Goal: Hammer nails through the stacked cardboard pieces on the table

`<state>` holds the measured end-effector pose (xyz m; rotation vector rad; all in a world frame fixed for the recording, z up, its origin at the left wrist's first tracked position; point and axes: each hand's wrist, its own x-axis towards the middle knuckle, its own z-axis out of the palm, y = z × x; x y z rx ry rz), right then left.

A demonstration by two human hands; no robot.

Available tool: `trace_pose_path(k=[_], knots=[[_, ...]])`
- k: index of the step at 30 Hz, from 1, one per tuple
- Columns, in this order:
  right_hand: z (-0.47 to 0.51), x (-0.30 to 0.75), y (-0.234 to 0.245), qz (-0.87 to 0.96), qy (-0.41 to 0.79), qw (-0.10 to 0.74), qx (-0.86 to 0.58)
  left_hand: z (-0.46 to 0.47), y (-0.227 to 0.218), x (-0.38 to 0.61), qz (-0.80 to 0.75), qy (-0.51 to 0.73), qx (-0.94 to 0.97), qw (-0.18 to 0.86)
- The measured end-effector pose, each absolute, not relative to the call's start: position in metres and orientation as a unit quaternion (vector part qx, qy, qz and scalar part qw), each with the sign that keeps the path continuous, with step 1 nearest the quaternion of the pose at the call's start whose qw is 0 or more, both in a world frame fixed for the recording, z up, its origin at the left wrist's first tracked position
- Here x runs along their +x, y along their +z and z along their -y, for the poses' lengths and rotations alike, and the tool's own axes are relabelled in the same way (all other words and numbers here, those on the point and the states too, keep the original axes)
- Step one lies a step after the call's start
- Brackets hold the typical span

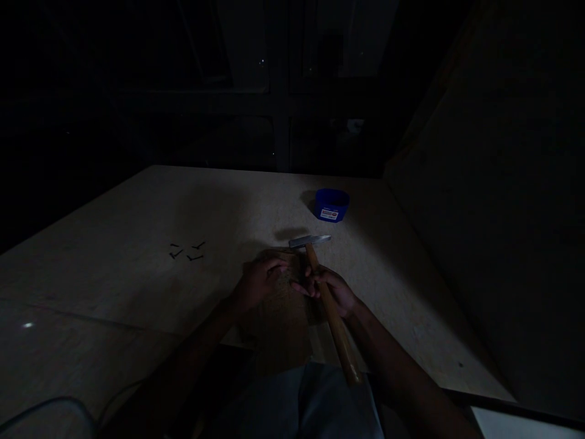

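Observation:
In the dim head view, my right hand [333, 288] is closed around the upper part of a hammer's [336, 326] wooden handle. The hammer's metal head points away from me, and the handle end slants back towards my lap. Below my hands lies a brown wooden board [278, 326], reaching to the table's near edge. My left hand [260, 280] rests on the far left part of this board, its fingers stretched to the right. Whether anything small lies under those fingertips is too dark to see. Several small dark nails [195, 257] lie on the table to the left.
A blue plastic tub [332, 205] with a white label stands beyond the hammer head on the pale table [256, 201]. A dark wall or panel [503, 244] rises along the right side. At the lower left runs a cable [68, 400]. Dark window frames are behind the table.

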<state>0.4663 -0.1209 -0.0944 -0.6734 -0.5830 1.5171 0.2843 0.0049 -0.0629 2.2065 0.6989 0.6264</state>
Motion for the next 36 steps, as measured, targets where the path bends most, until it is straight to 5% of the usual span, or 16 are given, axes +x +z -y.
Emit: trace_pose_path(k=[10, 36], knots=[[0.12, 0.468, -0.099, 0.26, 0.653, 0.64, -0.31, -0.023, -0.056, 0.301, -0.191, 0.195, 0.889, 0.368], [0.12, 0.468, -0.098, 0.264, 0.647, 0.631, -0.337, -0.011, -0.106, 0.301, -0.222, 0.316, 0.823, 0.418]])
